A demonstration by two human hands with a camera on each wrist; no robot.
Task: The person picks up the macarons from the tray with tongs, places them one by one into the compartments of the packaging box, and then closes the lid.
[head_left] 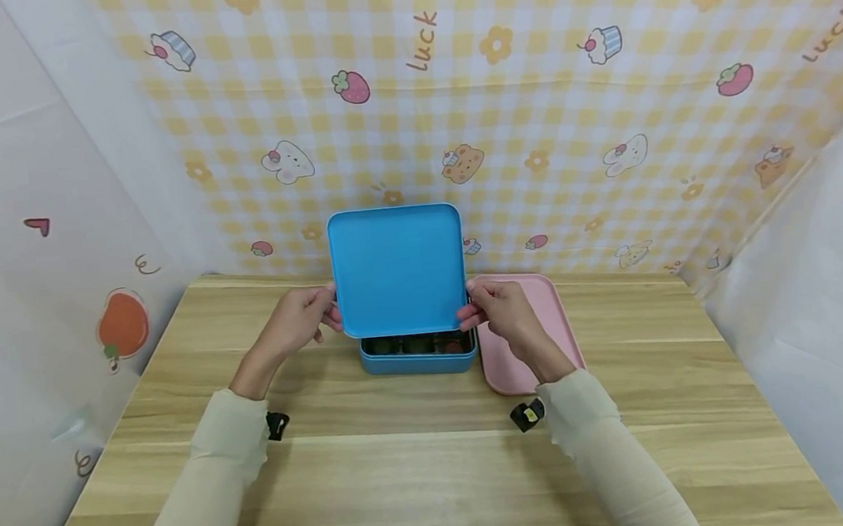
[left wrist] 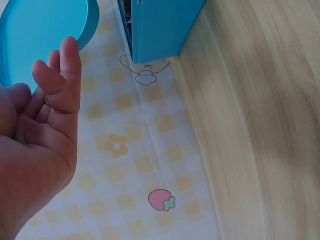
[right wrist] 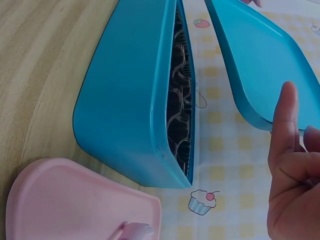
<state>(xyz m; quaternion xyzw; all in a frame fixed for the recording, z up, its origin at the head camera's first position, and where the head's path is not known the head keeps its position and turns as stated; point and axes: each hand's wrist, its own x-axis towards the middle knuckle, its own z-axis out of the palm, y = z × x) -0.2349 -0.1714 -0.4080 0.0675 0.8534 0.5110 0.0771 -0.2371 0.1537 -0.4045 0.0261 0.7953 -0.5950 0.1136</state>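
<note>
A flat blue lid (head_left: 398,269) with a raised rim is tilted above a blue rectangular box (head_left: 419,363), apart from it in the right wrist view. At the lid's left edge, my left hand (head_left: 298,317) pinches the rim. My right hand (head_left: 505,314) grips the opposite edge, with one finger stretched along the inner face in the right wrist view. Inside the open box (right wrist: 117,85) are dark compartments with round outlines; the lid partly covers them in the head view, and their contents are too dark to tell.
A pink tray (head_left: 502,369) lies on the wooden table (head_left: 427,496), right beside the box. On it a small pink item (right wrist: 135,231) shows at the lower edge of the right wrist view. A checked cloth wall (head_left: 410,130) stands close behind the box.
</note>
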